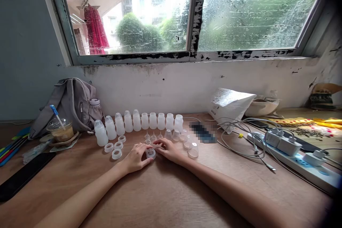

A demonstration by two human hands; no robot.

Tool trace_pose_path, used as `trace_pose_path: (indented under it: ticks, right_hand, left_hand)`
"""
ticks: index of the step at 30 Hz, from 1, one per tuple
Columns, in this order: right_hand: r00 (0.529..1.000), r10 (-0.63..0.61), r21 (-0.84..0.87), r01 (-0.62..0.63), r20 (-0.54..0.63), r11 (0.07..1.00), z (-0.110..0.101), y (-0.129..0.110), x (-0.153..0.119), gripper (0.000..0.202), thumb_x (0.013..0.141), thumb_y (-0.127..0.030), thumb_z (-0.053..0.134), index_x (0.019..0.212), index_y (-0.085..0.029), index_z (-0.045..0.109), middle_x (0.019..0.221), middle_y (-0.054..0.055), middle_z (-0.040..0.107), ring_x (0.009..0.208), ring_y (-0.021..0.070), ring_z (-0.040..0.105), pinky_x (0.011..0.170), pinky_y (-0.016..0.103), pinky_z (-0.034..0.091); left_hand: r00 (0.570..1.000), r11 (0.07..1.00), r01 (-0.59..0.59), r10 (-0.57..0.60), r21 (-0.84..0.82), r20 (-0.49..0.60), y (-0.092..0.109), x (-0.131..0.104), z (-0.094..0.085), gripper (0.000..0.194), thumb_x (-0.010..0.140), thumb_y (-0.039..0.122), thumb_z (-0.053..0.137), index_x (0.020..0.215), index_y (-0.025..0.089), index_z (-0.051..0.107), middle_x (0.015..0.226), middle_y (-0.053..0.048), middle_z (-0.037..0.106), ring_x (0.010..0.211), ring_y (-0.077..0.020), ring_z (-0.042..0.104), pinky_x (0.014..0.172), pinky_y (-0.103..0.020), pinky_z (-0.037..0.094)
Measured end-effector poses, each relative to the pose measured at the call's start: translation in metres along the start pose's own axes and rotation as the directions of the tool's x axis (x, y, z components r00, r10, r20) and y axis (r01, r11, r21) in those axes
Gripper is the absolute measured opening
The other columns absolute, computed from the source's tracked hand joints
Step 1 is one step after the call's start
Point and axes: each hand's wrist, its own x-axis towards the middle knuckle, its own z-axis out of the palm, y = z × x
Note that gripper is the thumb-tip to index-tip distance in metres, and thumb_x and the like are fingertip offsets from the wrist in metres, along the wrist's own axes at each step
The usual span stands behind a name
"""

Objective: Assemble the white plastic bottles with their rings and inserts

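Observation:
On the wooden tabletop my left hand (136, 157) curls its thumb and fingers around a translucent white bottle collar ring (151, 154). My right hand (167, 148) reaches in from the other side, fingertips bent just beyond the ring; what they pinch, if anything, is too small to make out. Several clear bottle nipples (153, 136) stand just past the fingers. To the left lie several loose collar rings (117, 154), and to the right sit several clear dome caps (193, 150). Behind runs a row of frosted baby bottles, capped ones (119, 124) at left and uncapped ones (169, 122) at right.
A grey backpack (73, 103), an iced drink cup (61, 130) and a black phone-like slab (25, 174) are at left. At right are a silvery white pouch (229, 105), tangled cables (240, 149) and a power strip (296, 162) with plugged-in chargers.

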Motion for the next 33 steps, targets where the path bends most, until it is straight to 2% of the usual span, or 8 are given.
trace_pose_path:
  ticks: [5, 12, 16, 19, 22, 25, 28, 33]
  right_hand:
    - [1.0, 0.003, -0.008, -0.003, -0.004, 1.0, 0.0, -0.001, 0.0, 0.02, 0.072, -0.017, 0.052, 0.09, -0.017, 0.061, 0.087, 0.004, 0.061, 0.08, 0.0153, 0.054, 0.071, 0.026, 0.042]
    - [1.0, -0.02, -0.02, 0.02, -0.011, 1.0, 0.002, 0.003, 0.0, 0.022, 0.071, -0.014, 0.052, 0.09, -0.017, 0.061, 0.084, 0.003, 0.061, 0.077, 0.0148, 0.054, 0.069, 0.025, 0.042]
    - [1.0, -0.025, -0.03, 0.024, -0.008, 0.999, 0.001, 0.001, -0.001, 0.023, 0.07, -0.013, 0.051, 0.09, -0.018, 0.061, 0.085, 0.003, 0.061, 0.08, 0.0153, 0.054, 0.07, 0.025, 0.042]
    - [1.0, -0.017, -0.041, 0.017, -0.001, 0.999, 0.001, -0.001, -0.001, 0.028, 0.068, -0.008, 0.048, 0.09, -0.018, 0.061, 0.086, 0.003, 0.061, 0.081, 0.0157, 0.053, 0.072, 0.026, 0.041]
    - [1.0, -0.012, -0.031, 0.012, 0.011, 0.999, 0.001, -0.001, -0.001, 0.036, 0.062, -0.001, 0.043, 0.09, -0.018, 0.059, 0.089, 0.004, 0.06, 0.084, 0.0159, 0.053, 0.073, 0.026, 0.041]
    - [0.998, -0.069, 0.003, 0.069, -0.012, 0.998, 0.001, -0.002, -0.003, 0.041, 0.058, 0.0, 0.04, 0.092, -0.019, 0.054, 0.091, 0.003, 0.058, 0.085, 0.015, 0.052, 0.072, 0.025, 0.041]
    - [0.991, -0.114, 0.0, 0.115, -0.075, 0.993, 0.002, -0.001, -0.003, 0.032, 0.062, -0.006, 0.043, 0.091, -0.019, 0.048, 0.086, 0.002, 0.056, 0.076, 0.0133, 0.051, 0.068, 0.024, 0.041]
    - [0.973, 0.011, -0.059, -0.025, -0.231, 0.998, 0.001, 0.003, -0.002, 0.005, 0.073, -0.021, 0.044, 0.077, -0.019, 0.043, 0.071, 0.0, 0.051, 0.061, 0.0119, 0.045, 0.055, 0.023, 0.037]
  left_hand:
    - [0.999, 1.0, 0.012, -0.012, 0.011, 0.031, 0.0, 0.0, 0.001, 0.034, 0.074, 0.038, 0.053, 0.103, 0.021, 0.052, 0.1, -0.005, 0.058, 0.096, -0.0218, 0.049, 0.087, -0.035, 0.033]
    - [0.999, 0.998, 0.034, -0.035, 0.043, 0.014, 0.002, 0.0, 0.001, 0.031, 0.072, 0.039, 0.055, 0.097, 0.021, 0.053, 0.093, -0.005, 0.059, 0.089, -0.0218, 0.049, 0.084, -0.036, 0.034]
    - [0.999, 0.999, 0.041, -0.041, 0.017, -0.012, 0.003, 0.001, -0.001, 0.039, 0.071, 0.042, 0.055, 0.104, 0.022, 0.052, 0.1, -0.006, 0.057, 0.094, -0.0226, 0.049, 0.085, -0.036, 0.033]
    - [0.995, 0.996, 0.075, -0.078, -0.041, -0.066, 0.003, 0.002, -0.001, 0.036, 0.073, 0.041, 0.053, 0.104, 0.023, 0.052, 0.104, -0.006, 0.056, 0.096, -0.022, 0.049, 0.085, -0.036, 0.035]
    - [0.983, 0.982, 0.15, -0.16, -0.111, -0.089, 0.0, 0.006, 0.001, 0.018, 0.076, 0.035, 0.049, 0.085, 0.022, 0.059, 0.087, -0.004, 0.061, 0.086, -0.0203, 0.052, 0.079, -0.033, 0.038]
    - [0.965, 0.949, 0.21, -0.24, -0.236, -0.106, 0.0, 0.018, 0.004, 0.018, 0.079, 0.033, 0.044, 0.078, 0.022, 0.058, 0.077, -0.002, 0.062, 0.075, -0.0174, 0.054, 0.071, -0.029, 0.041]
    - [0.944, 0.897, 0.244, -0.307, -0.368, -0.123, 0.003, 0.036, 0.009, 0.019, 0.079, 0.033, 0.042, 0.077, 0.021, 0.056, 0.072, 0.0, 0.061, 0.068, -0.015, 0.055, 0.065, -0.025, 0.042]
    - [0.915, 0.75, 0.285, -0.399, -0.597, -0.064, 0.005, 0.057, 0.031, 0.021, 0.078, 0.037, 0.044, 0.074, 0.019, 0.053, 0.066, -0.001, 0.059, 0.058, -0.0125, 0.055, 0.057, -0.024, 0.044]
